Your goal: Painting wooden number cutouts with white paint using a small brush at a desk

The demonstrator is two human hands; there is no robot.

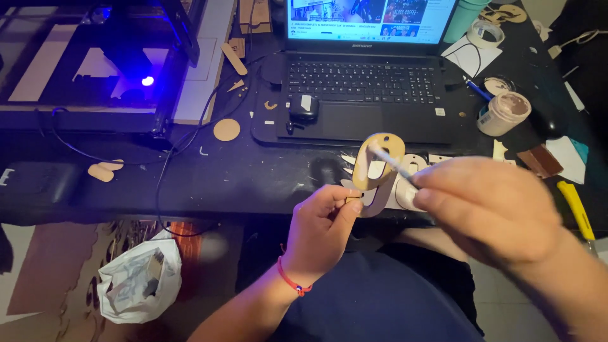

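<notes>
Left hand (320, 225) pinching the oval wooden cutout (378, 161) over the desk edge (209, 183), right hand (491, 209) gripping a thin brush (391, 161), probably mid-coat, more pieces (405, 190) waiting underneath.

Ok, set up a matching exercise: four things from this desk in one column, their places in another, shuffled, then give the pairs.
1. wooden cutout
2. small brush
3. glue pot
4. white plastic bag

a. on the floor under the desk
b. in the left hand
c. right of the laptop
d. in the right hand

Pairs: 1-b, 2-d, 3-c, 4-a
</notes>
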